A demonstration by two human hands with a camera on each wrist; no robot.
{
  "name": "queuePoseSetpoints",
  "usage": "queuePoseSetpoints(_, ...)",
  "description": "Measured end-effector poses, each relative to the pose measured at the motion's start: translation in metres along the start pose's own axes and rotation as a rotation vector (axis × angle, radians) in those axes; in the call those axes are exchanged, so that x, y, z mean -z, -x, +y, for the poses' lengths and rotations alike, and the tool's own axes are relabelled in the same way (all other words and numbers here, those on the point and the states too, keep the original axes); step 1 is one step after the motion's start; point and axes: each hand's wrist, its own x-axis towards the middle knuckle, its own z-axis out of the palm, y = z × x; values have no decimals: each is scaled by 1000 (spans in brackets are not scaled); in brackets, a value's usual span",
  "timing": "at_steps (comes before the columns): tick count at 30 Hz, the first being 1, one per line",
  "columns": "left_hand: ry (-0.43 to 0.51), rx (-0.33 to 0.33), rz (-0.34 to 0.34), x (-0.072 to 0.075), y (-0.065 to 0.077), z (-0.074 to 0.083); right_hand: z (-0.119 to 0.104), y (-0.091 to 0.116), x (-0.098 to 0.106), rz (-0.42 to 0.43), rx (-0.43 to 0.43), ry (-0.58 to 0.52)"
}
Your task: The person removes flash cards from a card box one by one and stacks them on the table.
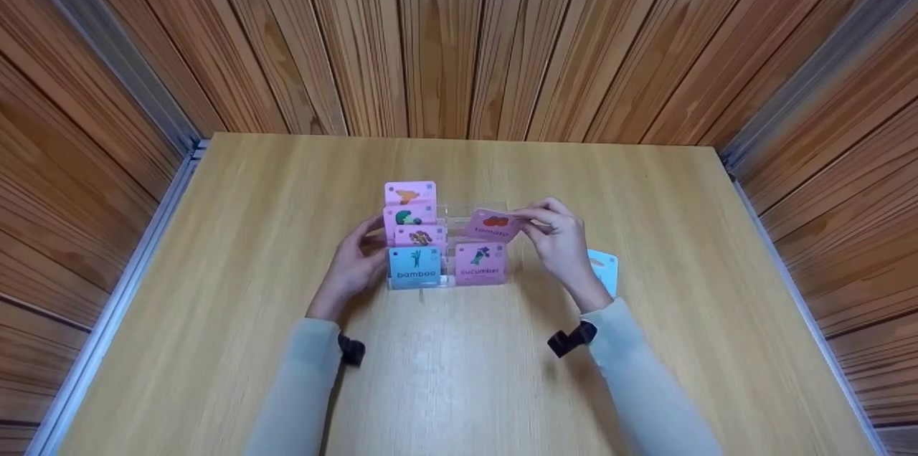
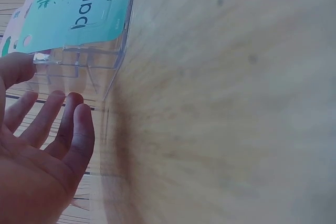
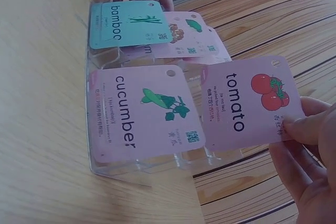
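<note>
A clear plastic tiered rack stands mid-table with picture cards upright in two columns. My right hand pinches the outer edge of a pink tomato card between thumb and fingers. This card leans, overlapping the tier just behind the pink cucumber card. My left hand is at the rack's left side, its fingertips against the clear side wall and its thumb near the front step. Beside it, a blue bamboo card fills the left column's front tier, with several pink cards rising behind.
A blue card lies on the table right of the rack, partly hidden by my right wrist. The wooden table is bounded by plank walls at the back and sides.
</note>
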Motion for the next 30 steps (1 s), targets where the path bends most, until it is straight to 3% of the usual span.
queuePoseSetpoints(3, -2, -7, 1, 0, 1, 0, -18, 0, 5, 10, -4, 6)
queuePoseSetpoints(15, -5, -17, 6, 1, 1, -4, -8, 1, 32, 83, 44, 35)
queuePoseSetpoints(30, -31, -43, 4, 0, -1, -4, 29, 19, 88, 120, -177, 38)
